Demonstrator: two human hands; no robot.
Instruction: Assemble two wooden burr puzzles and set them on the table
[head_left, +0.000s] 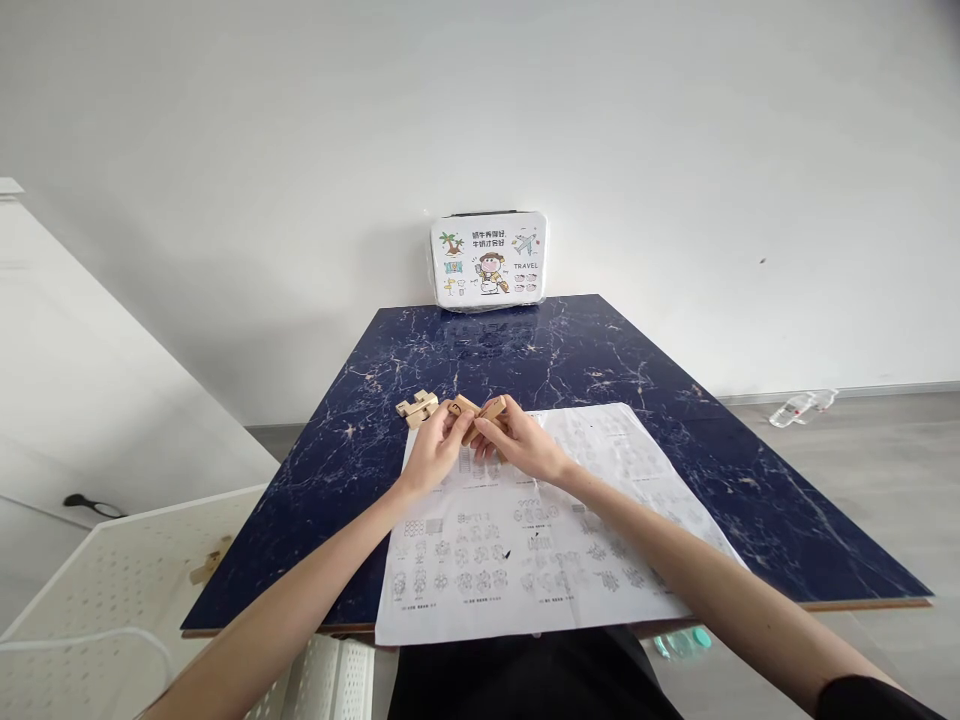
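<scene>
Over the far part of a printed paper sheet (442,620), my two hands meet close together. Pinched in my left hand (436,447) is a notched wooden puzzle piece (460,406) with a dark mark on its face. My right hand (526,443) grips another wooden puzzle piece (493,408), tilted against the first. Whether the two are interlocked is hidden by my fingers. Just beyond my left hand, several loose wooden pieces (418,406) lie in a small cluster at the sheet's edge. Rows of small line diagrams cover the sheet.
The dark blue marbled table (330,500) runs to the wall, where a white cartoon-printed case (489,290) stands upright. A perforated white surface (135,570) adjoins at left, below the table. Plastic bottles (802,407) lie on the floor at right.
</scene>
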